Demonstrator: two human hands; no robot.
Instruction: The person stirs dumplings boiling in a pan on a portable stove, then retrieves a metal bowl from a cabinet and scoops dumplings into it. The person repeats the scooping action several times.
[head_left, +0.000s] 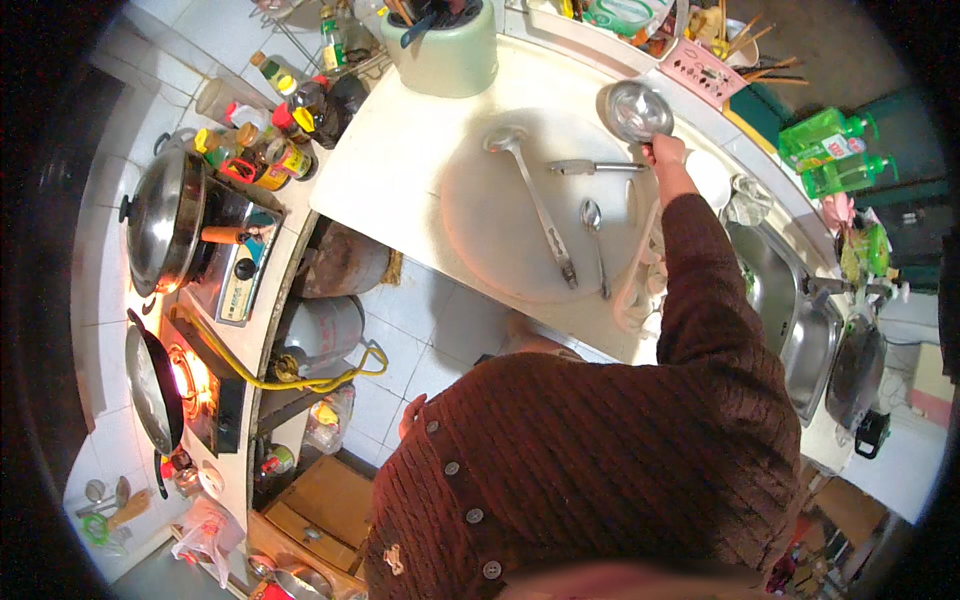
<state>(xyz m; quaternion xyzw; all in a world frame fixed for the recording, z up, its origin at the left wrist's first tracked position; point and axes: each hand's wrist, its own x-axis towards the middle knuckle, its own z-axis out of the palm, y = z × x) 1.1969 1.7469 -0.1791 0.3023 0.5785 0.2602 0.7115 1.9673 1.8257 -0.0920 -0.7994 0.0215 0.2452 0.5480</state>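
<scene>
My right hand (666, 152) is at the rim of a shiny metal bowl (639, 112) near the back edge of the white counter (397, 150), its fingers closed on it. Just below lies a metal-handled utensil, perhaps a peeler (596, 166). A metal ladle (534, 195) and a metal spoon (592, 217) rest on a large round translucent mat or board (487, 225). My left hand (411, 416) hangs low beside the brown cardigan, over the floor; only some fingers show, and whether it holds anything is hidden.
At left, a lit gas burner (196, 379) glows beside a tilted-looking wok (154, 386); a lidded pan (166, 221) sits on another stove. Sauce bottles (289, 124) crowd the corner. A green pot (442, 60) stands at the back, a steel sink (772, 277) on the right.
</scene>
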